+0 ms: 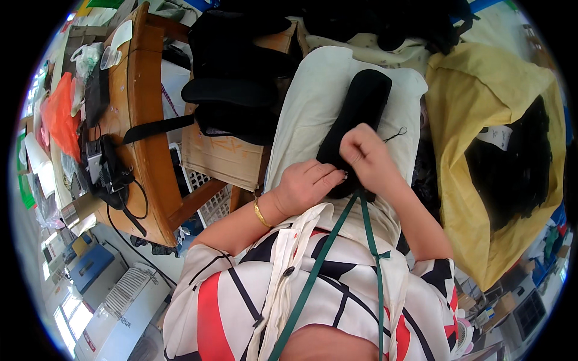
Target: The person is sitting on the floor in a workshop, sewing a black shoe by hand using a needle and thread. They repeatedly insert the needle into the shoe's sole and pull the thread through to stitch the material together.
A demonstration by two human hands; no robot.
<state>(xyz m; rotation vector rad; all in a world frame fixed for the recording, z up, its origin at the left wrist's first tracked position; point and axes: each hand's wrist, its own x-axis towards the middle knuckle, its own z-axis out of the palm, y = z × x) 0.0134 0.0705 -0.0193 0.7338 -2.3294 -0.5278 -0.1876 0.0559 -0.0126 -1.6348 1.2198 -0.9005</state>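
Note:
A long black sole-shaped piece [368, 96], perhaps an insole, lies lengthwise on a folded white cloth [301, 102] over my lap. Its near half is partly covered by my hands. My left hand [310, 185] is closed over the left edge of its near end, fingers pressed together and thumb hidden. Just right of it, my right hand [366, 155] is curled in a pinch above the piece; what it pinches, if anything, is too small to make out. A thin dark loop [397, 133] sticks out beside the right hand over the cloth.
Black padded pieces [232, 90] are stacked on a cardboard box [223, 159] to the left. Beyond it stands a wooden table [135, 96] with a black corded device [102, 162]. A yellow sack [460, 180] holding black material stands at right. Green straps [319, 265] hang over my chest.

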